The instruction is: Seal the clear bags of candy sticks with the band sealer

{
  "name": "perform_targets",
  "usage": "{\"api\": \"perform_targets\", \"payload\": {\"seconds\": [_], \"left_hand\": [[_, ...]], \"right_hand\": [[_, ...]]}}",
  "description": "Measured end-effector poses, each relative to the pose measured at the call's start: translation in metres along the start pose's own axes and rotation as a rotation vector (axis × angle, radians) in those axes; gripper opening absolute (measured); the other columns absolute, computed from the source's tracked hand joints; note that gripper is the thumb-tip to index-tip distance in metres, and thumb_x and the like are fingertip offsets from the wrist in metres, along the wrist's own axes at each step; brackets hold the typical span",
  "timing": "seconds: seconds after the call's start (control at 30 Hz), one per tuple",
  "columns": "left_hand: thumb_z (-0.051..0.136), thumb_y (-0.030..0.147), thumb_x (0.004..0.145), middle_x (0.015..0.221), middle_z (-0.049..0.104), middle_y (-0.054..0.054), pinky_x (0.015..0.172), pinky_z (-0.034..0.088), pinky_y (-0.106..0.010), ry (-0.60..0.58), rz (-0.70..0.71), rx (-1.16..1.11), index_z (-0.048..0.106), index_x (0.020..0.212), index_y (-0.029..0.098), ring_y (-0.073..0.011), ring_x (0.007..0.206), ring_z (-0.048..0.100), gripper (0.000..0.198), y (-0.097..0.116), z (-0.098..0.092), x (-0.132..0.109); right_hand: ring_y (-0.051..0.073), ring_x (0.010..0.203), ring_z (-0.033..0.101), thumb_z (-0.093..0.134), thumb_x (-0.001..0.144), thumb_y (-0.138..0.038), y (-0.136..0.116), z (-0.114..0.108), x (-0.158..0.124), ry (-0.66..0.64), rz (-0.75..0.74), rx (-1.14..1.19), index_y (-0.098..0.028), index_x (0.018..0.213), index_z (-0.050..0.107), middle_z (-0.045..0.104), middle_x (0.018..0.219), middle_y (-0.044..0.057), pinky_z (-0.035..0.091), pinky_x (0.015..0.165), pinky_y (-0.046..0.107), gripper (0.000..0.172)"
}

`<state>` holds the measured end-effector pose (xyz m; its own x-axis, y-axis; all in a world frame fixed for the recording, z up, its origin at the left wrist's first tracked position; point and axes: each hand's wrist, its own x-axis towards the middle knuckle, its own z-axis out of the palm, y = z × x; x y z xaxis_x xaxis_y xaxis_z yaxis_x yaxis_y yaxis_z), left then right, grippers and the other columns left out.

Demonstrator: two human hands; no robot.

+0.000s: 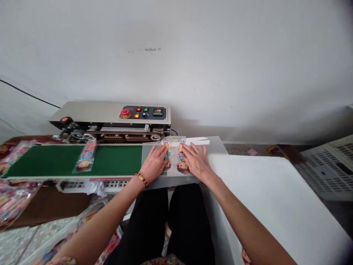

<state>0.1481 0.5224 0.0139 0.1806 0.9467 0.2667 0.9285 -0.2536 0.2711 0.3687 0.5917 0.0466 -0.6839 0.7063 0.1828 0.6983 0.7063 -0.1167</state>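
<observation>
Two slim printed plastic packets with a cartoon face lie side by side on a clear sheet [216, 147] at the right end of the green conveyor belt [116, 162]. My left hand [154, 162] lies flat with its fingertips on the left packet [167, 166], covering part of it. The fingers of my right hand [199, 162] are spread, their tips touching the right packet [182, 166]. A third packet [86, 156] lies tilted on the belt, away from both hands, its top end at the rollers of the sealing machine [91, 112].
The machine's control panel [143, 113] has lit buttons and a red stop knob [125, 113]. White paper strips [199, 141] lie behind my right hand. A white table [264, 187] stands to the right, with a plastic crate [328, 167] beyond. More packets [16, 202] fill a carton at left.
</observation>
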Motion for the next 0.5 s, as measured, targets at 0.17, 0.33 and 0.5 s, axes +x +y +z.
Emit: {"api": "perform_targets", "payload": {"seconds": [0.17,0.33,0.5], "left_hand": [[0.039,0.028,0.099,0.151,0.048,-0.015,0.122,0.033,-0.051,-0.032,-0.046,0.058,0.047,0.139,0.014,-0.0253,0.140,0.045,0.043,-0.046,-0.020,-0.023],[0.040,0.032,0.098,0.140,0.059,-0.008,0.120,0.027,-0.065,0.099,-0.169,0.133,0.050,0.132,0.027,-0.0295,0.134,0.052,0.036,-0.077,-0.032,-0.041],[0.034,0.024,0.101,0.143,0.057,-0.010,0.125,0.029,-0.050,0.082,-0.035,0.052,0.051,0.135,0.022,-0.0232,0.138,0.049,0.039,-0.024,-0.016,-0.014]], "right_hand": [[0.032,0.144,0.035,0.036,0.103,-0.022,-0.013,0.000,0.013,-0.039,-0.053,0.045,-0.022,0.142,0.053,0.051,0.150,0.010,0.006,0.116,0.073,0.043],[0.031,0.144,0.033,0.037,0.103,-0.022,-0.029,0.008,0.033,-0.047,-0.103,0.081,-0.022,0.143,0.051,0.052,0.150,0.008,0.008,0.115,0.075,0.042],[0.030,0.143,0.036,0.034,0.105,-0.025,-0.029,0.011,0.034,0.004,-0.095,0.101,-0.024,0.140,0.054,0.054,0.148,0.007,0.007,0.116,0.074,0.041]]}}
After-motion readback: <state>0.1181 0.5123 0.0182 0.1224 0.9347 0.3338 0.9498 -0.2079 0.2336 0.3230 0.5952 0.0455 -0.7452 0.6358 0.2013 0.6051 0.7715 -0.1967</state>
